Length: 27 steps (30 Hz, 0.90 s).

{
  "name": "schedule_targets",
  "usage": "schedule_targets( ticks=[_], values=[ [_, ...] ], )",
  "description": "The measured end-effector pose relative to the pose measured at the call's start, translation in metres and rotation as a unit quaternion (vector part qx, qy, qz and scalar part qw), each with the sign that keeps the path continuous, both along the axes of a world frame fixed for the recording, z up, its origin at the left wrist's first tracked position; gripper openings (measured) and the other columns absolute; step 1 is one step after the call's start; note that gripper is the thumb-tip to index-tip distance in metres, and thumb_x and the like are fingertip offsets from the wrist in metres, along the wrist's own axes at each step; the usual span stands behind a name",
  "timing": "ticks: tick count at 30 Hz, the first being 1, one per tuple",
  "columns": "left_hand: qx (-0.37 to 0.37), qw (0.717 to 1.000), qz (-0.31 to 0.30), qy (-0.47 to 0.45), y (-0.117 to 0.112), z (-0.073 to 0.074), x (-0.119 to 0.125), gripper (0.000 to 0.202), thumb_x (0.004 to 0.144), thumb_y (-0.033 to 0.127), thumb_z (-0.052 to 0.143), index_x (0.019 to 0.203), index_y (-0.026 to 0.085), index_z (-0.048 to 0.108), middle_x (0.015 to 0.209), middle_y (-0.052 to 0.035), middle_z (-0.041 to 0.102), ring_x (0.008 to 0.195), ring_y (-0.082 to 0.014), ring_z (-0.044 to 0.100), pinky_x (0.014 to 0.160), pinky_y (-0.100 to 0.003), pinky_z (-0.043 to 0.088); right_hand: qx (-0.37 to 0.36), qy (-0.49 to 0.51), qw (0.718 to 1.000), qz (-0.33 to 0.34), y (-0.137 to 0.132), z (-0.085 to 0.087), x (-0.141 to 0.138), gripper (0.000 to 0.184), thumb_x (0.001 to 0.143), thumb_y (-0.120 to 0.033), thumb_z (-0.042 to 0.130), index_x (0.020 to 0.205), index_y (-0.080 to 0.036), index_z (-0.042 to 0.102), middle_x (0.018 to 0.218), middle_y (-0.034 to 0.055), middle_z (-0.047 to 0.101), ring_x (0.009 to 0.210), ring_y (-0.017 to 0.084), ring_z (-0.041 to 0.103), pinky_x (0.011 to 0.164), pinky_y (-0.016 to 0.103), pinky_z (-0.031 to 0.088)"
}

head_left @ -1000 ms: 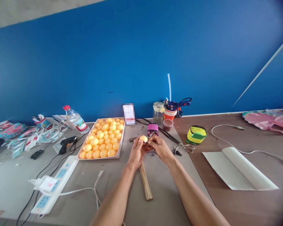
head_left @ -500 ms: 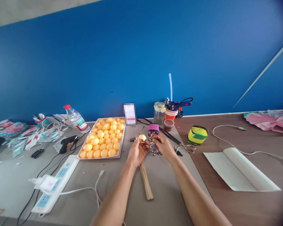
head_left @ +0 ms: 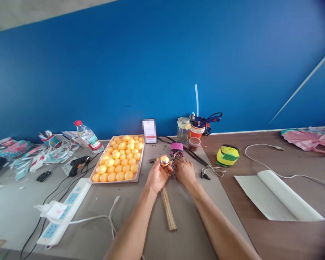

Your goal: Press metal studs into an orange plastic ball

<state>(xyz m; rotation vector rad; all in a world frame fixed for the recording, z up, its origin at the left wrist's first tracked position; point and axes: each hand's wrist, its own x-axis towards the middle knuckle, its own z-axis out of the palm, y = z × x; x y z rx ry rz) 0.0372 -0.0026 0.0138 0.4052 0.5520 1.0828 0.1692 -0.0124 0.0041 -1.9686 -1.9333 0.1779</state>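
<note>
My left hand [head_left: 159, 176] is closed around an orange ball [head_left: 164, 159] with a shiny, silvery lower part, held up over the table. Just to the right, my right hand [head_left: 184, 172] reaches down with bent fingers into a pile of small shiny metal pieces [head_left: 176, 157]. Its fingertips are pressed together there, and what they grip, if anything, is hidden. The pieces spread from the mouth of a purple container [head_left: 177, 146]. Beneath my left hand lies a hammer with a wooden handle [head_left: 168, 209]; part of it is covered by the hand.
A shallow box [head_left: 137, 179] of orange balls stands to the left. Behind are a glass jar [head_left: 183, 133], a small lidded tub [head_left: 194, 143] and a cup with tools [head_left: 197, 131]. A power strip [head_left: 67, 207], glue gun [head_left: 77, 164], yellow-green band [head_left: 227, 156] and paper sheet [head_left: 276, 198] lie around.
My right hand has moved down and slightly left into the metal pieces, now covering many of them. My left hand still holds the ball, which has shifted very slightly.
</note>
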Motion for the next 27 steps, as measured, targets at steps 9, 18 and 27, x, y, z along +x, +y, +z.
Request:
schedule_targets(
  ticks=[9,18,27],
  values=[
    [-0.005,0.999,0.011,-0.04,0.001,0.004,-0.003,0.028,0.084,0.027,0.059,0.108,0.013,0.058,0.085,-0.0078,0.066,0.07,-0.0132,0.064,0.077,-0.03,0.051,0.086,0.308,0.945,-0.071,0.003,0.001,0.004,0.011,0.069,-0.013,0.046,0.068,-0.019,0.055,0.076,0.0048,0.064,0.068,0.016,0.058,0.064,0.026,0.039],
    [0.022,0.999,-0.007,-0.037,-0.002,0.004,-0.004,0.022,0.078,0.019,0.065,0.099,0.015,0.06,0.085,-0.0054,0.067,0.065,-0.0106,0.062,0.073,-0.028,0.051,0.04,0.661,0.75,0.012,0.007,0.007,0.001,0.02,0.067,-0.035,0.065,0.068,-0.02,0.053,0.048,-0.0066,0.048,0.042,0.009,0.041,0.044,0.023,0.031],
    [0.045,0.999,-0.016,-0.024,0.0,0.0,-0.006,0.035,0.075,0.022,0.069,0.107,0.02,0.057,0.086,-0.003,0.066,0.074,-0.014,0.064,0.08,-0.032,0.049,-0.022,0.747,0.66,0.076,-0.002,0.023,-0.001,0.024,0.059,-0.029,0.074,0.078,-0.017,0.063,0.063,-0.0023,0.06,0.048,0.007,0.048,0.05,0.022,0.037]
  ],
)
